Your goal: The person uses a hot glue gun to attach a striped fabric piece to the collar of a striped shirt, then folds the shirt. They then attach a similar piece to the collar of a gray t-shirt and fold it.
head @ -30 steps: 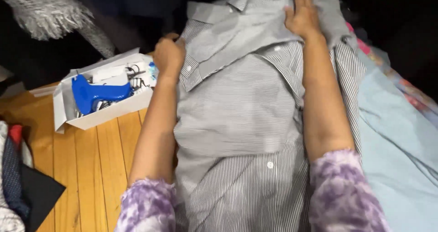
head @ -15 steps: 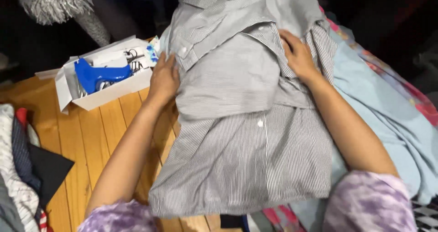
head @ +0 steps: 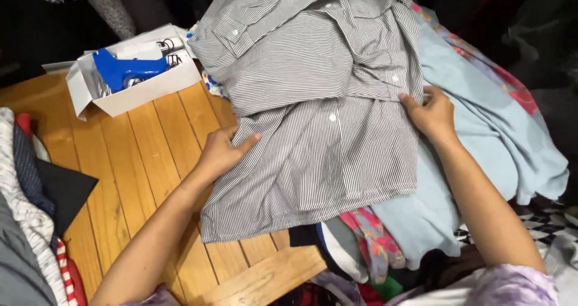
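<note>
at nine o'clock a heap of mixed folded clothes, grey, white and red-striped (head: pixel 24 222), sits on the orange-brown wooden plank table (head: pixel 144 155). at eleven o'clock a white open cardboard box (head: pixel 129 77) holds a blue plastic gun-shaped tool (head: pixel 126 70).

the left hand (head: pixel 223 152) sits at the shirt's left edge, about eight o'clock from the garment's middle, fingers curled and pinching a fold of cloth between thumb and fingertips. the grey and white pinstriped button-up cotton shirt (head: pixel 313 119) lies spread across the centre, its upper half partly folded over, its hem hanging past a multicoloured pile of garments at six o'clock. it looks light, soft and limp, so it will likely sag and crease wherever unsupported; the side seams and hem corners seem the best places to take hold.

the right hand (head: pixel 430 113) rests at three o'clock on the shirt's right edge, fingers bent and gripping the cloth there, over a pale blue soft fabric sheet (head: pixel 481 137).
</note>
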